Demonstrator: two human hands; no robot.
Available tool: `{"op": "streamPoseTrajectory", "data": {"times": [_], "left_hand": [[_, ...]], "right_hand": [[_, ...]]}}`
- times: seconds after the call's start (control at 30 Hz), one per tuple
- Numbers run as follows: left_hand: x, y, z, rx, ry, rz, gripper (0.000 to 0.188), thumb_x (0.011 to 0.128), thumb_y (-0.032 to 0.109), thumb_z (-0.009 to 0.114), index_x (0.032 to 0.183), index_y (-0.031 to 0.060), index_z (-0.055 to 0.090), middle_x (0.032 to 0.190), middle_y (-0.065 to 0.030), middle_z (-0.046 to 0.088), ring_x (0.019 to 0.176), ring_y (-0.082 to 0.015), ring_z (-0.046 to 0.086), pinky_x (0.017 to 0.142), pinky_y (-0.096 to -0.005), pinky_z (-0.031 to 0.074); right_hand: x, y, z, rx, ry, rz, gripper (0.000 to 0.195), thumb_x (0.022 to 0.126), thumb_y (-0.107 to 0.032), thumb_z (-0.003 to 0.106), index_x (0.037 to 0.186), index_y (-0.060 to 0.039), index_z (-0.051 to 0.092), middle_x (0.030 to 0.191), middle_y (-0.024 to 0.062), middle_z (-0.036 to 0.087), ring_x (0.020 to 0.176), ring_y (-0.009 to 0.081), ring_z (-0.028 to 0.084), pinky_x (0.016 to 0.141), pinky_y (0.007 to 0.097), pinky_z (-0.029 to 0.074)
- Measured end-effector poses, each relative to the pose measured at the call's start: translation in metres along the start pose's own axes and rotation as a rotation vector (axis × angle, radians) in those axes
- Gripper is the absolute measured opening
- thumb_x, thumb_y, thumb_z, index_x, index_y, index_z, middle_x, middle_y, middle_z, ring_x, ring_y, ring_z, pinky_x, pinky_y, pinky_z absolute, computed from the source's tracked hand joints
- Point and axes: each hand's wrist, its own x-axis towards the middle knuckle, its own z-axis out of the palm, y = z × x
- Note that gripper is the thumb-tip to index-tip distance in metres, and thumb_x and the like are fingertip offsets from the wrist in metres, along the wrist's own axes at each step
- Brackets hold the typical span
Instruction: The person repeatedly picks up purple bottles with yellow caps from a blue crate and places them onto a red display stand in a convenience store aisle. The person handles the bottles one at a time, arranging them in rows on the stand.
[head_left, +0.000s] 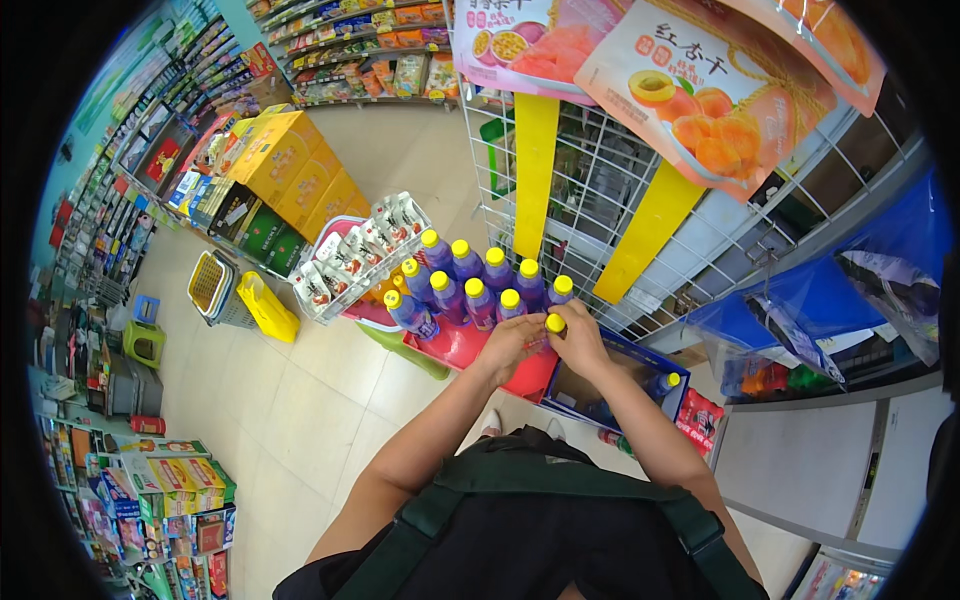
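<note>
Several purple drink bottles with yellow caps (480, 307) stand in rows on a red plastic surface (450, 346) before me. At the right end of the rows, both hands meet around one yellow-capped bottle (555, 324). My right hand (581, 341) is curled about its neck from the right. My left hand (514, 345) reaches in from the left with its fingertips beside the cap; whether it grips the bottle is hard to tell. Below my right forearm is a blue-edged cardboard box (551, 403) with a similar bottle (664, 384) at its right end.
A clear tray of small white packets (360, 255) adjoins the bottles on the left. Behind them rises a white wire rack (577, 180) with hanging dried-fruit bags (712, 97). Stacked yellow cartons (300, 172), shopping baskets (214, 289) and a yellow bag (268, 307) are farther left.
</note>
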Motion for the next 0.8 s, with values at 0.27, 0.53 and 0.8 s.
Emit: {"op": "streamPoseTrajectory", "data": {"times": [0.27,0.53,0.8], "left_hand": [[0.009,-0.031,-0.01,-0.138,0.204,0.013,0.024,0.085,0.005,0.048,0.109,0.0044,0.046,0.096,-0.0083,0.053,0.091,-0.023,0.054,0.085,-0.0365,0.044],[0.029,-0.098,-0.002,-0.06,0.183,-0.231,0.022,0.084,0.006,0.048,0.106,0.0045,0.049,0.095,-0.0072,0.056,0.085,-0.0193,0.056,0.077,-0.0323,0.047],[0.048,-0.171,0.04,0.266,0.067,-0.484,0.025,0.086,0.012,0.049,0.11,0.0068,0.052,0.103,-0.0071,0.056,0.093,-0.019,0.054,0.082,-0.0316,0.043]], "right_hand": [[-0.023,0.029,0.001,0.326,0.02,0.175,0.044,0.068,0.003,0.065,0.109,-0.0006,0.052,0.098,0.0138,0.053,0.073,0.0231,0.06,0.063,0.0305,0.05],[-0.107,0.123,-0.018,-0.125,-0.108,0.39,0.038,0.068,-0.008,0.066,0.104,-0.0025,0.057,0.1,0.0181,0.056,0.09,0.0314,0.058,0.077,0.0367,0.049],[-0.172,0.145,-0.02,-0.238,-0.398,0.552,0.042,0.066,-0.009,0.066,0.106,-0.0026,0.056,0.111,0.0209,0.051,0.1,0.0378,0.053,0.085,0.0414,0.045]]}}
